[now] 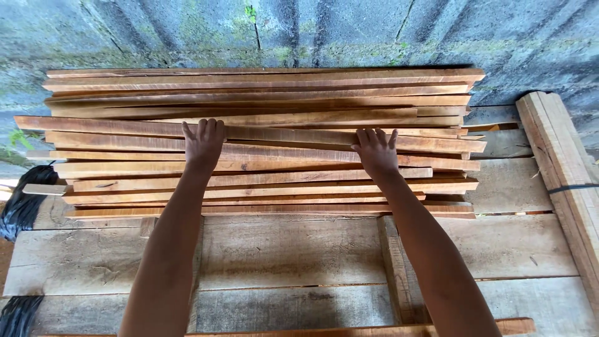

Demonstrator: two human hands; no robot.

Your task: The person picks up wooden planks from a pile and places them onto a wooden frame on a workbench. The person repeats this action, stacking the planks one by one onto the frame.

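- Reddish-brown wood fills the middle of the frame: a stack of thin slats (262, 137) lies crosswise, from the left edge area to right of centre, against a grey block wall (349, 31) along the top
- Your left hand (203, 142) lies flat on the stack, left of centre, palm down, its fingers (201, 129) stretched forward and close together, resting on one long slat (249, 132)
- Your right hand (376, 151) lies flat on the stack right of centre, fingers (374, 137) slightly fanned, tips touching the same long slat; neither hand pinches or wraps anything
- Both forearms run up from the bottom edge, well apart from each other
- The stack sits on a desk (281, 249) of pale, weathered planks that takes up the lower half of the frame
- At the right edge a bundle of pale boards (561, 168) lies lengthwise, bound by a dark strap (571, 187)
- A single reddish slat (374, 329) lies along the bottom edge
- Black straps or cords (25, 200) hang at the left edge, beside the desk
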